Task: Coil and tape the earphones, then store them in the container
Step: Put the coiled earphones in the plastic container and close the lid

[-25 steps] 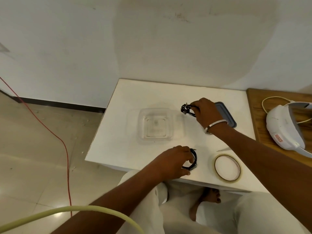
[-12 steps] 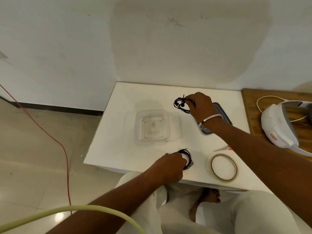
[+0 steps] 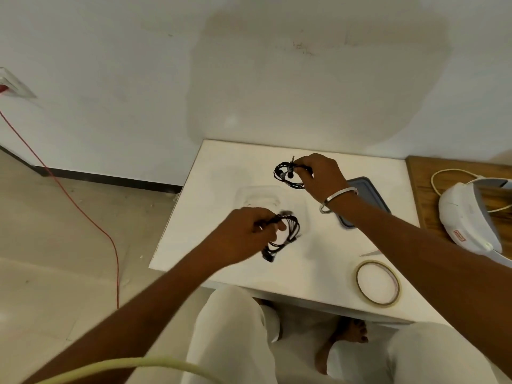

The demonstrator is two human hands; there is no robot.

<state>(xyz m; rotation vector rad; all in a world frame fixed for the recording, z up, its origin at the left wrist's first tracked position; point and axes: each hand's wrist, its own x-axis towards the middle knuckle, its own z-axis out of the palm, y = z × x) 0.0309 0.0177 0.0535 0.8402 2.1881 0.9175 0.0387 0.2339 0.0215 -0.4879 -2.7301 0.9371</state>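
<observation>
Our left hand (image 3: pixel 243 234) is nearest, fingers curled round one coiled set of black earphones (image 3: pixel 285 234), held just above the bench (image 3: pixel 194 239) at the near edge of the container. That hand and its coil are smeared by motion, so we cannot make out whether any tape binds the loops. Off to the right, near the bench's front edge, the tape roll (image 3: pixel 378 282) lies flat, apart from both hands. Farther back, the clear container (image 3: pixel 263 196) sits open on the bench; its plastic is so faint against the white top that we cannot tell what, if anything, lies inside. Its dark lid (image 3: pixel 368 195) rests to the right, partly under our right forearm. Farthest, our right hand (image 3: pixel 322 178) pinches a second coil of earphones (image 3: pixel 288 174) above the bench, just beyond the container, with the plug sticking up.

We judge the coiling done for both sets, since each hangs in tidy loops. Storing them is what remains, and closing the lid if that is wanted. A thin pale sliver beside our right arm is too small to identify.
</observation>
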